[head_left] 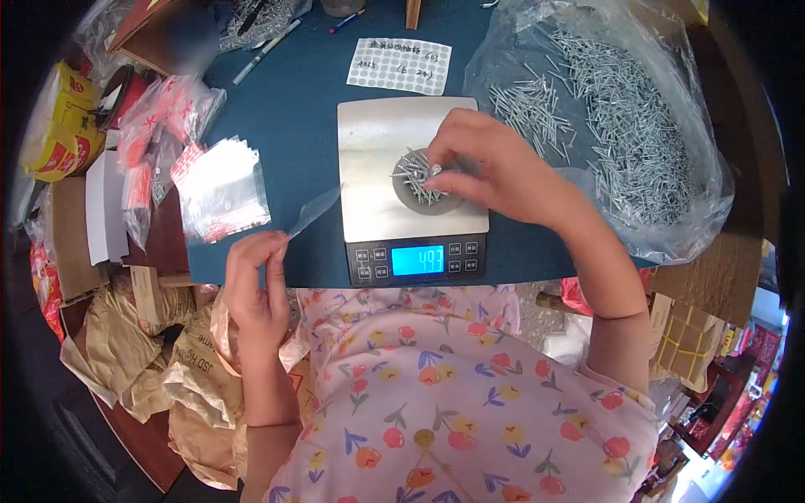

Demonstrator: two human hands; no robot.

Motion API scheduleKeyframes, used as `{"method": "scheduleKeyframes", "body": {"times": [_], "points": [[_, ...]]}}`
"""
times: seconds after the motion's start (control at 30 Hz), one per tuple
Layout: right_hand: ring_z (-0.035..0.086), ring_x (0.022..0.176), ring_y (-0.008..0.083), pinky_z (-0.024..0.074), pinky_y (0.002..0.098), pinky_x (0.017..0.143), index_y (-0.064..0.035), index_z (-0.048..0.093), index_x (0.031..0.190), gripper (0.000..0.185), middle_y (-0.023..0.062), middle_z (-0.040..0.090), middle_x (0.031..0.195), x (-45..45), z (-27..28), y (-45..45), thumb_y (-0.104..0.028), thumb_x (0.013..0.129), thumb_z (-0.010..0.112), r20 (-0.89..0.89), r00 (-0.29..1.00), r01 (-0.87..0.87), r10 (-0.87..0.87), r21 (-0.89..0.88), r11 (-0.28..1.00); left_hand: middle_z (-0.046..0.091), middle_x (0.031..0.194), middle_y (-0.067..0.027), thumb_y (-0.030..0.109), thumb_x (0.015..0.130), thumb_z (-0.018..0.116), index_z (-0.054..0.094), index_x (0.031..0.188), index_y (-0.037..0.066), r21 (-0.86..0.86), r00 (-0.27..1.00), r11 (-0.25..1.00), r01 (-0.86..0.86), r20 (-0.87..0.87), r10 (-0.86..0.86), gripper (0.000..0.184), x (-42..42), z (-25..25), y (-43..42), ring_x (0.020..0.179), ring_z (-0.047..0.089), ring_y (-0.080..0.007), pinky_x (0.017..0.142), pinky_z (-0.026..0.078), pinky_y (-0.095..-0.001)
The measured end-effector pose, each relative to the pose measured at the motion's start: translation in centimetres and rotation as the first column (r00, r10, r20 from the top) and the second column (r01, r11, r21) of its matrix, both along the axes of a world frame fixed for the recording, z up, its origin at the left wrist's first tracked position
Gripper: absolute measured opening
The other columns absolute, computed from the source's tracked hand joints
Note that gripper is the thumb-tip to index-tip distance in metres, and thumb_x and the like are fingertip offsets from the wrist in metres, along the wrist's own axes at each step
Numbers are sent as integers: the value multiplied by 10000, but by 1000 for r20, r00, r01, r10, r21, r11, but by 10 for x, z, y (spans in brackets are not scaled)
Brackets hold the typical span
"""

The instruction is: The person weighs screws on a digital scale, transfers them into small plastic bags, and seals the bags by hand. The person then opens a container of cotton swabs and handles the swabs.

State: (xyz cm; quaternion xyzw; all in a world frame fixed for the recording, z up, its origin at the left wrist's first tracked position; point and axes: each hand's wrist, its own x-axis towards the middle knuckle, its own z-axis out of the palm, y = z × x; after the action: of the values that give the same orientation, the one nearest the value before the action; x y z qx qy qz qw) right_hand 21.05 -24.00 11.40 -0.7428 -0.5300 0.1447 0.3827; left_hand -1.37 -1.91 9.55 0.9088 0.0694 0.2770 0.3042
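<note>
A digital kitchen scale (365, 159) with a steel top and a lit blue display (418, 261) lies on the table. On it stands a small round grey dish (436, 209) holding a heap of silver screws (412, 178). My right hand (503, 168) is over the dish's right side, thumb and fingers pinched on screws (435, 169); how many is hidden. Left of the scale, my left hand (256, 281) pinches a small clear plastic bag (314, 211) by its lower end. The bag slants up towards the scale's left edge.
A large clear bag (713, 172) spread at the right holds a great pile of screws (637, 126). Flat zip bags (225, 189) are stacked at the left. A sticker sheet (398, 65) with handwriting and a pen (267, 52) lie behind. Brown paper sacks (197, 369) stand below the left edge.
</note>
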Motion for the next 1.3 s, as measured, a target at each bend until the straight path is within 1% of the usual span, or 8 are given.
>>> {"method": "scheduleKeyframes", "body": {"times": [0.13, 0.23, 0.53, 0.7, 0.77, 0.87, 1.1, 1.3], "points": [[598, 712, 133, 449, 269, 591, -56, 614, 874, 137, 32, 606, 841, 1, 1, -8, -153, 823, 697, -548, 836, 105, -4, 153, 983, 641, 935, -157, -109, 833, 584, 607, 941, -30, -14, 1000, 1000, 2, 1, -2, 136, 1, -1, -2, 861, 629, -287, 779, 495, -341], [527, 625, 85, 407, 216, 534, -34, 580, 944, 149, 19, 559, 790, 12, 13, -11, -113, 847, 662, -945, 301, 172, 128, 186, 967, 642, 924, -156, -107, 835, 582, 607, 938, -31, -21, 1000, 1000, 12, 10, -12, 130, 2, 0, -4, 858, 628, -283, 772, 494, -338], [651, 713, 271, 507, 383, 640, -58, 639, 872, 143, 120, 661, 781, -14, -12, 27, -181, 801, 624, 141, 987, 86, -76, -67, 994, 647, 901, -154, -105, 833, 593, 608, 915, -36, -18, 1000, 1000, 11, 24, -10, 108, 4, 6, -8, 831, 630, -274, 762, 496, -331], [614, 676, 235, 487, 353, 619, -43, 623, 842, 130, 77, 629, 739, -12, -6, 26, -165, 796, 627, -137, 989, 49, -48, 4, 999, 649, 929, -145, -69, 870, 580, 614, 943, -26, -55, 1000, 998, 20, 5, -20, 91, 1, 8, -9, 860, 616, -234, 805, 476, -311], [552, 591, 165, 449, 290, 552, -41, 612, 846, 122, 25, 570, 668, -8, 1, 21, -159, 819, 622, -457, 889, 57, -12, 85, 995, 650, 931, -140, -64, 872, 579, 616, 947, -25, -105, 1000, 994, 27, 1, -27, 92, 2, 11, -11, 859, 612, -229, 802, 474, -308], [412, 555, 64, 335, 208, 501, -45, 600, 871, 172, -36, 453, 633, 0, 21, 14, -208, 861, 654, -982, 100, -94, 161, 152, 984, 650, 933, -132, -62, 872, 579, 619, 957, -24, -159, 997, 985, 69, -4, -71, 101, 9, 18, -22, 857, 606, -222, 796, 473, -304], [464, 538, 98, 355, 266, 490, -61, 589, 882, 249, -21, 489, 639, -30, 26, 26, -294, 881, 676, -504, 847, -124, 167, 117, 985, 641, 845, -127, -74, 797, 644, 655, 927, -14, -163, 986, 973, 165, 15, -165, 144, 33, 31, -43, 766, 610, -264, 699, 482, -333], [591, 635, 256, 437, 371, 559, -94, 568, 847, 202, 71, 577, 720, -43, 19, 25, -270, 852, 668, -200, 948, -203, 249, 226, 953, 591, 698, -64, 46, 727, 764, 640, 829, 32, -264, 952, 917, 298, 11, -306, 161, 26, 37, -47, 633, 545, -217, 601, 425, -308]]}}
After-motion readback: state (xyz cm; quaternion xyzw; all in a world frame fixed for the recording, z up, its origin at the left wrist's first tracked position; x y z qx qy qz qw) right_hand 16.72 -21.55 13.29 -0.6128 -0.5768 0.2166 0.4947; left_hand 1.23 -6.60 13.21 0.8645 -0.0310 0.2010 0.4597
